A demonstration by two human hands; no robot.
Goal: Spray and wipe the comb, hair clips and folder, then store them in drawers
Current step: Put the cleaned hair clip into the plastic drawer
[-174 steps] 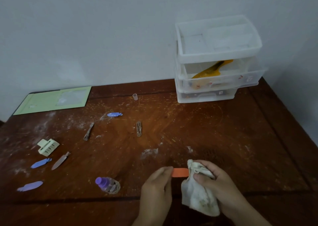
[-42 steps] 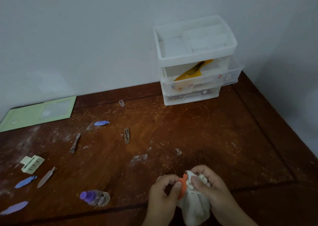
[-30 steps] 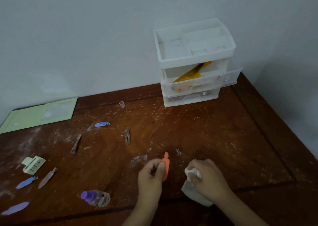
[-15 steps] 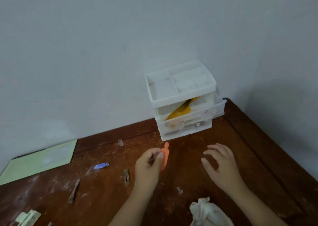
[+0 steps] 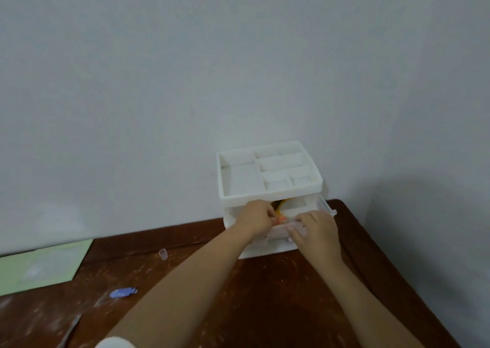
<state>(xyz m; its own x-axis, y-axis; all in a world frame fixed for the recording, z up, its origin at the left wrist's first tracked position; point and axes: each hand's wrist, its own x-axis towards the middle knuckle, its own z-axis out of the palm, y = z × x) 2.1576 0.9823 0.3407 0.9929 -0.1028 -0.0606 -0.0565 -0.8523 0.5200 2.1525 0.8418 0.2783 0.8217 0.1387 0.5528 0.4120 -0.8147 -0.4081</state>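
Observation:
A white drawer unit (image 5: 270, 186) stands at the table's back against the wall, its top drawer (image 5: 324, 206) pulled out. My left hand (image 5: 256, 216) pinches an orange hair clip (image 5: 279, 219) over that open drawer. My right hand (image 5: 316, 229) grips the drawer's clear front edge. A yellow comb (image 5: 281, 205) shows inside the drawer behind my hands. A blue hair clip (image 5: 123, 292) lies on the table at the left, a brown clip (image 5: 70, 330) nearer me. The green folder (image 5: 42, 268) lies flat at the far left.
A small clear cap (image 5: 163, 254) stands near the table's back edge. The dark wooden table (image 5: 265, 294) carries white dust on its left side. A white object shows at the bottom edge. A wall closes in on the right.
Both hands have reached forward to the drawer unit. My left hand carried the orange clip to the open top drawer and my right hand took hold of the drawer front. The cloth is out of view.

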